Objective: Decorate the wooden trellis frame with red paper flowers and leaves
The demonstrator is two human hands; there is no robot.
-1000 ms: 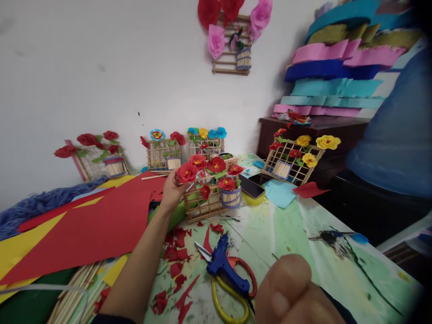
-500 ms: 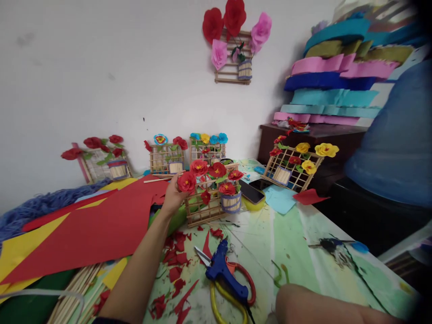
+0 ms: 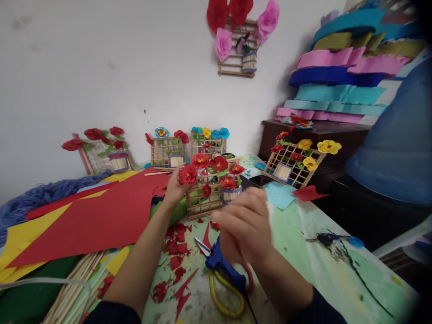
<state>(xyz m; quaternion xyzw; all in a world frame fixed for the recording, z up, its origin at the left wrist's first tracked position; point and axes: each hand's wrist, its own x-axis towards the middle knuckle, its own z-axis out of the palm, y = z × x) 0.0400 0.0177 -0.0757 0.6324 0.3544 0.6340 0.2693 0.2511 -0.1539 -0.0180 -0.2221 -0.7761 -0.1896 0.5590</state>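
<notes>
My left hand [image 3: 176, 185] is closed on the left edge of a small wooden stick lattice [image 3: 202, 209], held upright on the table. Red paper flowers [image 3: 218, 163] with yellow centres and a stick-covered pot [image 3: 231, 195] with purple bands decorate this lattice. My right hand [image 3: 248, 225] is raised in front of its lower right part, partly covering the pot. Motion blurs its bent fingers, and whether they hold anything does not show. Beneath it lie a blue glue gun [image 3: 222, 265] and scissors with yellow handles [image 3: 227, 299].
Red paper scraps [image 3: 177, 247] litter the table before the lattice. Red sheets [image 3: 87, 220] and wooden sticks [image 3: 74, 288] lie left. More flowered lattices lean behind, one with yellow flowers [image 3: 329, 147] at right. A light blue sheet [image 3: 280, 194] lies near a dark cabinet [image 3: 313, 132].
My right hand has risen from the lower right edge and moved left and forward, in front of the lattice and above the glue gun. My left hand keeps its hold. The view has shifted slightly.
</notes>
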